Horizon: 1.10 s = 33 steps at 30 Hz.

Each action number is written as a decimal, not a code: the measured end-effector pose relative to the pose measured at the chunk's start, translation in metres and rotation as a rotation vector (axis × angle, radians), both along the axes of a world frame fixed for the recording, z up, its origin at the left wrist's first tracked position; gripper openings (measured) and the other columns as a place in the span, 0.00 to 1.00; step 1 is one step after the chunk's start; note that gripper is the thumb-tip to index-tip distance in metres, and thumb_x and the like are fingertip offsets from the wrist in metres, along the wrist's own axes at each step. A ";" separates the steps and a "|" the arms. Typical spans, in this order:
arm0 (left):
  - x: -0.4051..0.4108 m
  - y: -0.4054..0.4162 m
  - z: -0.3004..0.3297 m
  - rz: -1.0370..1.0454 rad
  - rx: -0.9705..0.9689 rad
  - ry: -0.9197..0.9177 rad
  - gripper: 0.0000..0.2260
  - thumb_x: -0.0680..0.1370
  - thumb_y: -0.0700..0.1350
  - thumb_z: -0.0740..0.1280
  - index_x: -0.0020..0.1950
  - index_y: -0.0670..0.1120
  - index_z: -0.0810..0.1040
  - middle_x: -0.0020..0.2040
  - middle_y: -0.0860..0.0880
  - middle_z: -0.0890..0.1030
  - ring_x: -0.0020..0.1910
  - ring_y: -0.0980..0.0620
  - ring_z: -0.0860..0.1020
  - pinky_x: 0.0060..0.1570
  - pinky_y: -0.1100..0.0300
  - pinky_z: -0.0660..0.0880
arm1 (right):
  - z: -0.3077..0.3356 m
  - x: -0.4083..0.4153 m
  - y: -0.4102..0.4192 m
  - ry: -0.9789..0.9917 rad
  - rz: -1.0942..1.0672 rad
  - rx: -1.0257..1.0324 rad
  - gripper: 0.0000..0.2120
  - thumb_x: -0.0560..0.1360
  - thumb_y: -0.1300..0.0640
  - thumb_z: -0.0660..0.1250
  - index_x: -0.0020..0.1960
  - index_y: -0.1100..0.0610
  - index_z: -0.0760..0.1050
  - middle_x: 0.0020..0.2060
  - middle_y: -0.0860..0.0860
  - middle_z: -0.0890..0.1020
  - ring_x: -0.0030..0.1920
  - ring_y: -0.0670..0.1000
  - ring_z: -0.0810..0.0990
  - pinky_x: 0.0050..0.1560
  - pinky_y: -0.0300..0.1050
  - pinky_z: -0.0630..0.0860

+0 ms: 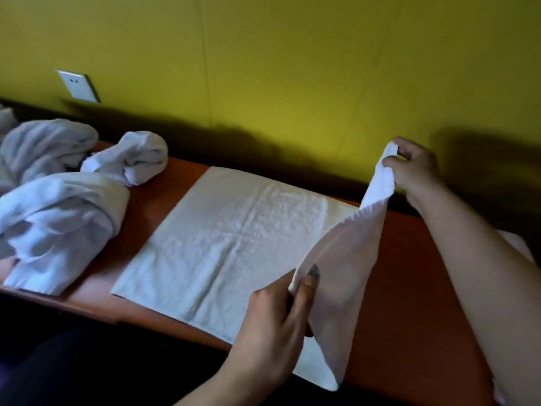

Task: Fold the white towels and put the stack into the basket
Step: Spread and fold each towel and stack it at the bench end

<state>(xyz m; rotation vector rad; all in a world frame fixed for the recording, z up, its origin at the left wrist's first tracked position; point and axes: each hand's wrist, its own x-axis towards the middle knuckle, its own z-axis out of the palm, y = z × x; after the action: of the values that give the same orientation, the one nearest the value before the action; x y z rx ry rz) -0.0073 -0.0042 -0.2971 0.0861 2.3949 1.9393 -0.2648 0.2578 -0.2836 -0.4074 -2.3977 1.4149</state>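
A white towel (222, 244) lies spread flat on the reddish-brown table (409, 317), its right end lifted off the surface. My right hand (415, 168) pinches the far right corner and holds it up near the wall. My left hand (281, 315) pinches the near right corner, raised above the table's front edge. The lifted part hangs between the two hands as a slanted flap. No basket is in view.
Several crumpled white towels (58, 218) are heaped at the table's left end, one rolled bundle (137, 159) closest to the flat towel. A yellow-green wall with a white socket plate (77, 85) runs right behind the table. White cloth shows under my right forearm at the right edge.
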 end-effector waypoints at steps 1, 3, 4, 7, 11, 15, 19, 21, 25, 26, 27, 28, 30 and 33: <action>-0.002 -0.014 0.000 0.037 0.005 -0.009 0.23 0.83 0.59 0.58 0.39 0.42 0.75 0.34 0.44 0.81 0.33 0.53 0.81 0.36 0.57 0.76 | 0.002 -0.006 -0.020 -0.009 0.026 0.011 0.27 0.72 0.61 0.68 0.71 0.52 0.73 0.66 0.50 0.78 0.64 0.50 0.78 0.62 0.48 0.77; -0.008 -0.041 -0.005 0.105 -0.004 -0.022 0.20 0.83 0.56 0.59 0.38 0.43 0.76 0.32 0.46 0.81 0.31 0.54 0.81 0.35 0.59 0.77 | 0.005 -0.019 -0.061 -0.020 0.073 0.016 0.29 0.71 0.59 0.67 0.72 0.51 0.72 0.67 0.49 0.77 0.64 0.50 0.78 0.62 0.52 0.78; -0.011 -0.054 -0.008 0.135 -0.017 -0.028 0.19 0.83 0.54 0.61 0.38 0.43 0.76 0.32 0.46 0.81 0.30 0.54 0.82 0.35 0.57 0.78 | 0.004 -0.026 -0.081 -0.015 0.097 0.021 0.29 0.71 0.59 0.67 0.72 0.51 0.71 0.68 0.48 0.76 0.63 0.50 0.78 0.62 0.53 0.78; -0.020 -0.097 -0.017 0.208 -0.029 -0.054 0.13 0.81 0.47 0.63 0.39 0.43 0.75 0.30 0.45 0.80 0.29 0.53 0.82 0.33 0.59 0.77 | 0.004 -0.044 -0.141 -0.010 0.143 0.046 0.29 0.73 0.60 0.67 0.74 0.51 0.70 0.68 0.47 0.76 0.62 0.49 0.78 0.60 0.52 0.79; -0.030 -0.151 -0.022 0.292 -0.031 -0.089 0.11 0.80 0.43 0.64 0.40 0.40 0.75 0.29 0.42 0.80 0.26 0.53 0.80 0.28 0.69 0.71 | -0.006 -0.068 -0.212 -0.043 0.211 0.080 0.31 0.73 0.58 0.67 0.75 0.52 0.68 0.70 0.48 0.73 0.65 0.51 0.76 0.62 0.54 0.78; -0.037 -0.198 -0.036 0.369 -0.092 -0.120 0.15 0.81 0.48 0.66 0.38 0.41 0.77 0.28 0.44 0.81 0.25 0.54 0.81 0.29 0.68 0.72 | -0.020 -0.083 -0.277 -0.128 0.298 0.107 0.39 0.66 0.53 0.67 0.77 0.50 0.64 0.72 0.49 0.71 0.64 0.53 0.77 0.62 0.56 0.78; -0.040 -0.236 -0.052 0.401 -0.174 -0.185 0.19 0.81 0.54 0.66 0.37 0.40 0.78 0.29 0.43 0.81 0.25 0.55 0.81 0.29 0.66 0.73 | -0.041 -0.097 -0.324 -0.177 0.357 0.143 0.44 0.61 0.49 0.67 0.77 0.51 0.63 0.72 0.52 0.70 0.65 0.54 0.76 0.61 0.58 0.78; -0.042 -0.254 -0.062 0.404 -0.283 -0.220 0.20 0.81 0.55 0.65 0.37 0.42 0.79 0.29 0.46 0.81 0.25 0.57 0.81 0.33 0.62 0.77 | -0.049 -0.097 -0.342 -0.204 0.384 0.175 0.42 0.65 0.52 0.68 0.78 0.53 0.61 0.73 0.53 0.69 0.68 0.55 0.74 0.65 0.56 0.76; -0.054 -0.279 -0.093 0.331 -0.572 -0.301 0.23 0.80 0.58 0.63 0.32 0.43 0.72 0.26 0.47 0.78 0.28 0.52 0.78 0.34 0.54 0.75 | -0.066 -0.092 -0.359 -0.288 0.445 0.234 0.42 0.72 0.51 0.69 0.81 0.47 0.51 0.78 0.54 0.61 0.73 0.58 0.68 0.68 0.57 0.72; -0.058 -0.282 -0.101 0.326 -0.637 -0.315 0.23 0.80 0.57 0.63 0.32 0.44 0.69 0.27 0.47 0.75 0.29 0.51 0.76 0.31 0.54 0.70 | -0.068 -0.086 -0.359 -0.293 0.447 0.223 0.41 0.74 0.50 0.69 0.80 0.45 0.51 0.78 0.53 0.60 0.72 0.58 0.69 0.66 0.57 0.74; -0.061 -0.284 -0.108 0.326 -0.675 -0.332 0.22 0.80 0.56 0.64 0.32 0.44 0.67 0.28 0.48 0.73 0.31 0.50 0.73 0.30 0.55 0.66 | -0.072 -0.080 -0.357 -0.283 0.444 0.216 0.38 0.76 0.50 0.68 0.80 0.45 0.51 0.77 0.54 0.61 0.72 0.57 0.69 0.63 0.54 0.76; -0.063 -0.285 -0.113 0.323 -0.690 -0.343 0.21 0.79 0.55 0.65 0.32 0.44 0.67 0.29 0.49 0.72 0.31 0.50 0.72 0.31 0.55 0.64 | -0.073 -0.068 -0.354 -0.265 0.438 0.226 0.36 0.78 0.51 0.68 0.80 0.45 0.53 0.77 0.54 0.61 0.71 0.57 0.70 0.61 0.49 0.76; -0.066 -0.285 -0.119 0.315 -0.737 -0.307 0.17 0.78 0.54 0.67 0.35 0.46 0.68 0.34 0.50 0.73 0.35 0.49 0.72 0.33 0.55 0.65 | -0.078 -0.040 -0.340 -0.235 0.429 0.271 0.33 0.79 0.52 0.67 0.79 0.48 0.56 0.74 0.55 0.64 0.70 0.55 0.70 0.56 0.42 0.70; -0.066 -0.281 -0.123 0.325 -0.796 -0.256 0.12 0.76 0.53 0.69 0.44 0.47 0.72 0.42 0.49 0.74 0.44 0.44 0.76 0.38 0.54 0.66 | -0.092 0.015 -0.306 -0.239 0.383 0.320 0.30 0.78 0.53 0.68 0.77 0.51 0.62 0.69 0.57 0.69 0.65 0.55 0.73 0.53 0.38 0.66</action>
<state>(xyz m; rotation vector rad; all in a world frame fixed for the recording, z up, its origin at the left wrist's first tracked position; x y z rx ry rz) -0.0732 -0.2856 -0.4196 -0.5721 2.8969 0.8480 -0.2497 -0.0477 -0.3757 -0.0362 -2.9575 1.1360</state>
